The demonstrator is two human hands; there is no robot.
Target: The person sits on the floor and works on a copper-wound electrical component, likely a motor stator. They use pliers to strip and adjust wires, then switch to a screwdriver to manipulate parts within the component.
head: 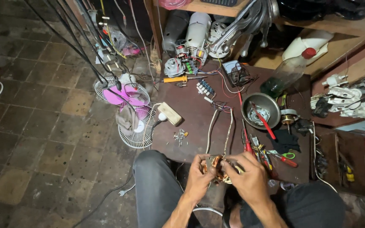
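— Copper windings, that is what we are holding: a small motor stator [217,168], a ring of reddish-brown wire coils around a metal core, held low in front of us above our lap, at the near edge of the dark brown workbench [191,114].

— Which hand has it?

— Both. Our left hand [197,176] cups it from the left, fingers curled around the side. Our right hand [249,178] comes over the top from the right, fingertips pinching at the coils. The stator sits between the two palms, touching both, so neither hand is clearly nearer.

— Does anything lead off it?

— Yes. A white cable and thinner wires [216,126] run from it straight away from us, up across the bench. That line gives us its long direction: near to far.

— What lies around?

— To the right, a round metal bowl [260,110] holding a red-handled tool; nearer us, red-handled screwdrivers [247,143] and green-handled scissors [287,156]. To the left, a cream plastic switch box [170,113], tiny loose screws [181,136], and on the tiled floor a wire fan guard [137,126] with pink blades.
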